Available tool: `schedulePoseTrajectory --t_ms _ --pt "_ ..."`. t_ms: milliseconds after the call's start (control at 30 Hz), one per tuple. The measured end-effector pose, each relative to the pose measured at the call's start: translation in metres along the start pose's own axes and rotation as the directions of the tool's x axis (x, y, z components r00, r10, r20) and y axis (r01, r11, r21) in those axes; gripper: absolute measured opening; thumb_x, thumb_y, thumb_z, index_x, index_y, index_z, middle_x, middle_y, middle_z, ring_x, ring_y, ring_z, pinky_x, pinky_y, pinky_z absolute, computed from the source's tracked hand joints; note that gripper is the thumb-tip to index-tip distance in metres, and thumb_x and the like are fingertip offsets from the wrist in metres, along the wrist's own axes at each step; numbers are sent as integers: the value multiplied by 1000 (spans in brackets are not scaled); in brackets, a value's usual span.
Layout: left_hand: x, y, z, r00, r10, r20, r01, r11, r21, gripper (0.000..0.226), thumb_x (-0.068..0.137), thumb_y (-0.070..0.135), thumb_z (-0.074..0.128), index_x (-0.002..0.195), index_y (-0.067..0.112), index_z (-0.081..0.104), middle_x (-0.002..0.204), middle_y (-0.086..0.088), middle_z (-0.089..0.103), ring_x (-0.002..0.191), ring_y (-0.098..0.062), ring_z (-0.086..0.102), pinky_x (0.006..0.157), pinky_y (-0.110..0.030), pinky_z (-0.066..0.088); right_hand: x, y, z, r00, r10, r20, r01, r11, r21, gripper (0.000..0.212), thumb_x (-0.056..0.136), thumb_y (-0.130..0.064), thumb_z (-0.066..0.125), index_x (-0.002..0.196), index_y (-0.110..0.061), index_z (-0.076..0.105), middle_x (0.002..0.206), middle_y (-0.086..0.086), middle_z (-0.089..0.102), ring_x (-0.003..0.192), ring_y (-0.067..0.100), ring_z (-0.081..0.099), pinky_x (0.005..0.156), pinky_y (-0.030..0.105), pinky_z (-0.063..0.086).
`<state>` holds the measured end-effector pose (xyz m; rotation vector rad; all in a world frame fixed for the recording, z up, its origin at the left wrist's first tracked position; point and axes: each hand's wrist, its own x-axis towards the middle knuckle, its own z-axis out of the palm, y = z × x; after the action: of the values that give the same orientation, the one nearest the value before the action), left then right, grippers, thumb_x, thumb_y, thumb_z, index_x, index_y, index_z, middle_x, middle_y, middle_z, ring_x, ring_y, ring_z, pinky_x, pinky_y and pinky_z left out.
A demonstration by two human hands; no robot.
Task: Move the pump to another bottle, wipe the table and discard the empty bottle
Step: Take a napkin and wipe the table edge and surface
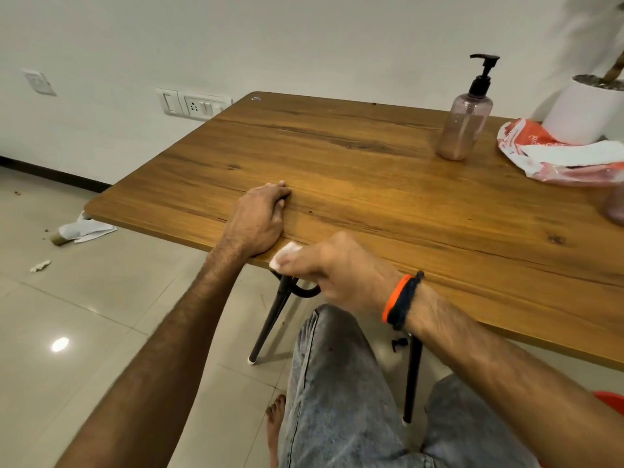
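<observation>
1. Table: a wooden top on dark metal legs, seen from the near edge where the person sits.
2. Left hand: lies palm down on the table at its near edge, fingers straight and together, holding nothing.
3. Right hand: at the near table edge, just beside the left hand, fingers curled around a small white wad that shows past the fingertips. The wad sits at the table's edge; what it is made of cannot be told. An orange and black band circles the wrist.
4. Bottle: a clear, pink-tinted bottle standing upright toward the far right of the table, well apart from both hands. It holds pale contents in its lower part.
5. Pump: black, seated on the bottle's neck, nozzle pointing left.
6. Packet: a crumpled red and white plastic wrapper lying right of the bottle, near the table's right side.
7. Pot: white and round, behind the packet at the far right.
8. A blurred pinkish object is cut off by the right frame edge; its identity cannot be told.
9. Floor: pale tiles, with a crumpled white paper near the table's left corner and a smaller scrap nearer the camera.
10. Wall: a switch and socket plate behind the table's far left corner.
</observation>
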<state>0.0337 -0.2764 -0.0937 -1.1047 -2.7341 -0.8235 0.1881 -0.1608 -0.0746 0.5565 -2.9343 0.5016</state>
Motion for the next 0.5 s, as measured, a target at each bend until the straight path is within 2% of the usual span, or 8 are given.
schedulePoseTrajectory --t_ms 67,100,167,233,333,400,500 --pt "0 0 0 1000 -5 -1 5 1000 1 39 99 15 43 136 12 54 149 -3 48 139 -21 41 118 -39 28 -14 -9 -2 998 -56 -13 58 978 200 49 84 10 53 123 -17 67 129 -3 65 122 9 59 103 27 48" --pt "-1 1 0 1000 -6 1 6 1000 4 39 99 15 43 137 12 54 149 -2 47 139 -21 41 118 -39 28 -18 -8 -6 997 -55 -63 71 952 299 49 84 11 51 121 -15 68 126 -1 67 122 7 59 104 25 47" --pt "-1 1 0 1000 -7 3 7 1000 9 39 99 15 43 137 13 54 149 -2 47 138 -21 41 118 -38 28 -21 7 -16 979 84 -188 0 913 408 50 83 13 50 119 -16 69 124 -2 67 123 5 58 106 23 45" --pt "-2 1 -1 1000 -10 8 9 1000 11 39 99 16 43 137 13 53 149 -2 47 139 -21 40 118 -38 28 -17 33 -26 918 292 -269 -190 919 347 51 85 11 50 121 -21 68 126 -6 66 124 4 56 107 18 41" --pt "-2 2 -1 1000 -14 8 14 1000 7 40 100 17 43 138 13 53 150 -2 46 140 -21 39 118 -37 26 -11 68 -38 847 470 -249 -456 883 113 52 87 9 49 126 -21 65 130 -3 65 125 12 56 108 19 37" --pt "-1 1 -1 1000 -13 9 13 1000 6 40 100 17 43 138 14 53 149 -2 46 139 -21 39 117 -38 26 -10 74 -38 849 489 -201 -491 870 43 52 87 9 50 128 -21 64 134 -2 62 128 14 54 112 24 36" --pt "0 0 0 1000 -7 12 7 1000 7 39 100 17 43 138 14 52 149 -2 46 139 -21 39 117 -39 26 -15 54 -27 894 420 -157 -424 905 6 55 87 7 52 132 -24 60 141 -6 56 131 15 50 115 32 36"
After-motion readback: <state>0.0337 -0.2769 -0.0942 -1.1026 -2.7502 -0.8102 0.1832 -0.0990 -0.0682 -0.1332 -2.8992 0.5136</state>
